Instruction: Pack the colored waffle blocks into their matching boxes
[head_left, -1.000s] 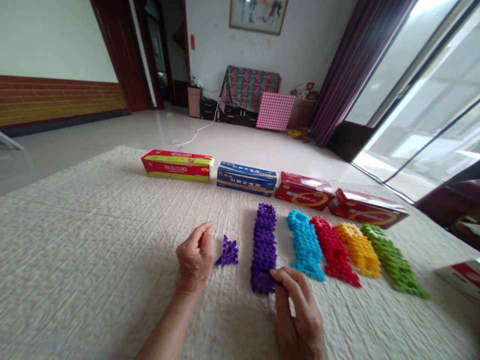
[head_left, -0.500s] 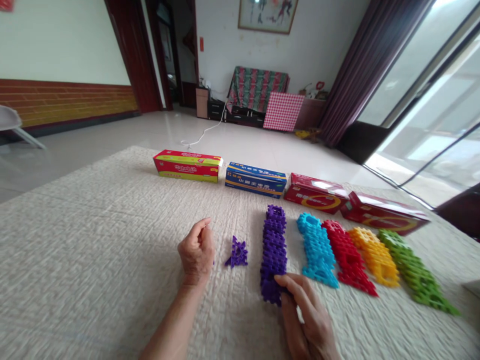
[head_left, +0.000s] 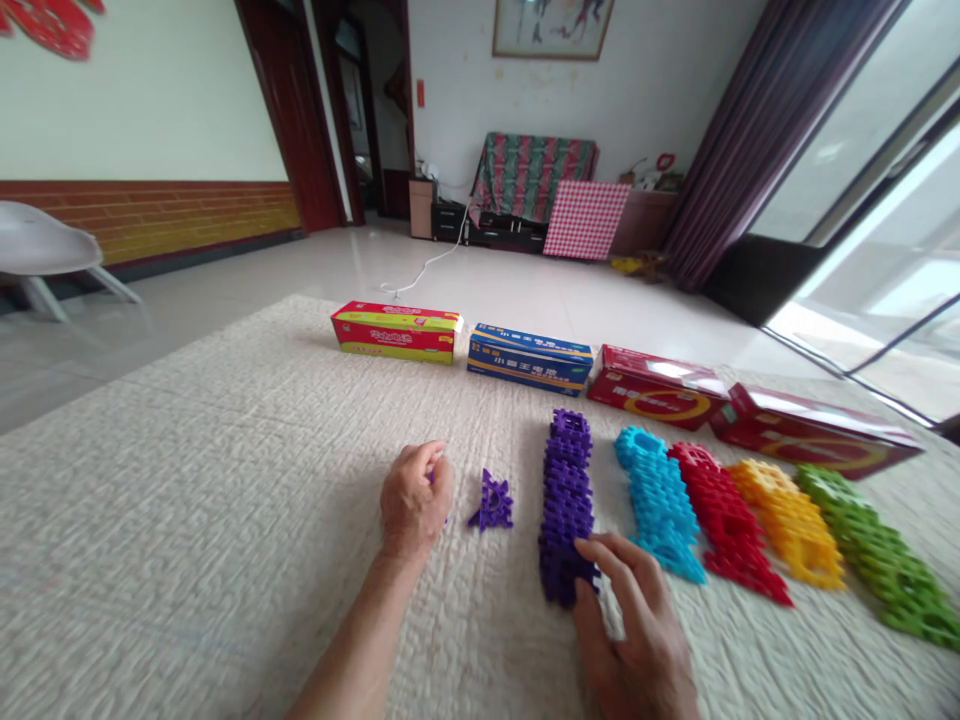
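Note:
My left hand (head_left: 416,500) is closed, its back toward me, and bits of purple plastic show at its fingers. Just right of it a single purple interlocking plastic piece (head_left: 493,502) lies on the cloth. A long row of overlapping purple interlocking pieces (head_left: 568,490) stretches away from me. At the near end of that row is my right hand (head_left: 630,610), thumb and forefinger apart at the row's right edge. Similar rows in light blue (head_left: 660,500), red (head_left: 727,520), yellow (head_left: 787,520) and green (head_left: 881,550) lie farther right.
Behind the rows stand a red-and-yellow box (head_left: 397,335), a blue box (head_left: 529,360) and two dark red boxes (head_left: 656,388). All rest on a pale textured cloth (head_left: 187,480). A white chair (head_left: 52,245) is at the far left, with a cloth-draped cabinet (head_left: 532,175) farther back.
The view has swung slightly left, so everything sits farther right. My right thumb and forefinger have spread apart at the purple row. My left hand has turned slightly and remains closed.

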